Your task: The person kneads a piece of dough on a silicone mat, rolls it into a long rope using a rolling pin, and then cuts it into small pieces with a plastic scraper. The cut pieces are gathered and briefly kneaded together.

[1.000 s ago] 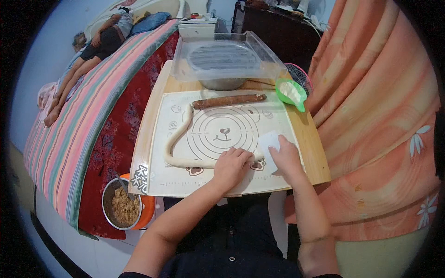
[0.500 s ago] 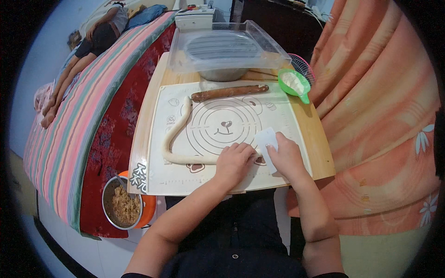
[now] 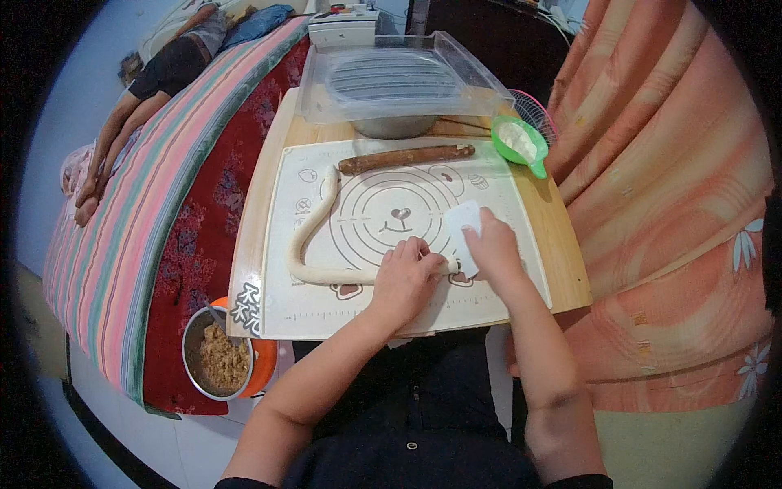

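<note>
A long rope of white dough point(image 3: 305, 236) lies bent on the printed pastry mat point(image 3: 287, 191), running down the left side and then across the near side. My left hand point(image 3: 407, 279) rests over the near stretch, its fingers curled around the dough close to the right end. That end pokes out just past the fingers. In my right hand point(image 3: 494, 251) is a flat white dough scraper point(image 3: 464, 220), pinched between thumb and fingers. The scraper stands beside the dough's right end; whether its lower edge touches the dough is hard to see. A brown rolling pin point(image 3: 407, 159) lies across the mat's far side.
Beyond the mat, a clear plastic tray point(image 3: 481, 94) sits over a metal bowl point(image 3: 395, 127). A green scoop of flour point(image 3: 517, 143) stands at the far right. Below left is a pot of filling point(image 3: 221, 359). A person point(image 3: 155, 90) lies on the bed; a curtain point(image 3: 652, 244) hangs right.
My left hand has shifted slightly left along the dough, exposing more of its right end. My right hand and the scraper have moved slightly up and left.
</note>
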A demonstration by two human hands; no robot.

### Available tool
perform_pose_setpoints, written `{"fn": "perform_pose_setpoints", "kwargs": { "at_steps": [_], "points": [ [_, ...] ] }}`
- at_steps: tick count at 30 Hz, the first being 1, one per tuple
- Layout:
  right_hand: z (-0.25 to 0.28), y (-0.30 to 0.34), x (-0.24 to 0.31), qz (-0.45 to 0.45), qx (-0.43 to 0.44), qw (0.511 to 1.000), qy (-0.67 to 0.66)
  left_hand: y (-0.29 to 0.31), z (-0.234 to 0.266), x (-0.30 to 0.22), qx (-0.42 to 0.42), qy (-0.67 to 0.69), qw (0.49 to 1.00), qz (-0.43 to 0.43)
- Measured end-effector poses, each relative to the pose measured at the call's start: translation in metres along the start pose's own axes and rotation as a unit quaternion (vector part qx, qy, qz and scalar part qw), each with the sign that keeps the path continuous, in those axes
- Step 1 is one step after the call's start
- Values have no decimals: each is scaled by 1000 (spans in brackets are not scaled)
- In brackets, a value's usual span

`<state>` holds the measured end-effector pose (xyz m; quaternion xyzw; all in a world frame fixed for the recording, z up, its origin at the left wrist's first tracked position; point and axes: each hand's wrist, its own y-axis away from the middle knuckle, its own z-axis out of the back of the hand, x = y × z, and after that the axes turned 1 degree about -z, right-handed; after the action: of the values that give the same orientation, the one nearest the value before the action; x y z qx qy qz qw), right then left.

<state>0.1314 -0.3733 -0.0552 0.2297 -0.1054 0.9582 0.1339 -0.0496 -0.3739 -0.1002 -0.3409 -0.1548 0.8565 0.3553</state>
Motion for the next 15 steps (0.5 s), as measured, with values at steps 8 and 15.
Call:
{"fn": "perform_pose_setpoints", "kwargs": {
  "at_steps": [8, 15],
  "points": [
    [29, 24, 28, 41, 23, 999, -23, -2, -4, 10, -3, -30, 998, 63],
    [2, 23, 32, 25, 55, 998, 22, 1, -6, 12, -1, -32, 998, 45]
  ]
}}
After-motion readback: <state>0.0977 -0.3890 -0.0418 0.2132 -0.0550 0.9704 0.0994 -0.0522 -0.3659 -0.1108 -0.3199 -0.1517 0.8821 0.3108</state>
